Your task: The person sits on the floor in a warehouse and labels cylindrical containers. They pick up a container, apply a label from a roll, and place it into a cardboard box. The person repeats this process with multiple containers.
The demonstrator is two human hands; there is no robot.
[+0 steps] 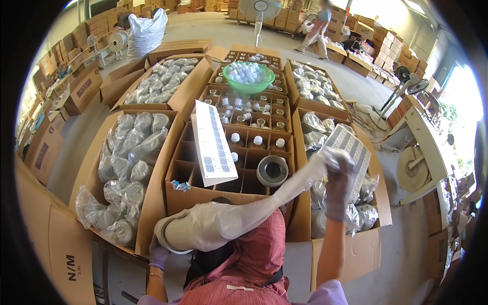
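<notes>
My left hand [158, 253], in a thin glove, grips the open end of a grey cylindrical casing [190, 230] held above my lap. A clear plastic bag [263, 207] covers the casing and stretches up to the right as a twisted tail. My gloved right hand [338, 187] is closed on the far end of that tail, slightly blurred. Behind it a printed label sheet [360, 152] lies over the right carton. Just ahead stands a divided carton [228, 194] holding bottles with white caps [258, 141] and a grey ring-shaped part [272, 171].
Cartons of bagged items flank me, one on the left [152, 213] and one on the right [301, 225]. A green basin [248, 88] of white caps rests on farther dividers. Another label sheet [213, 152] leans across the compartments. A person [319, 26] walks beyond a fan [260, 9].
</notes>
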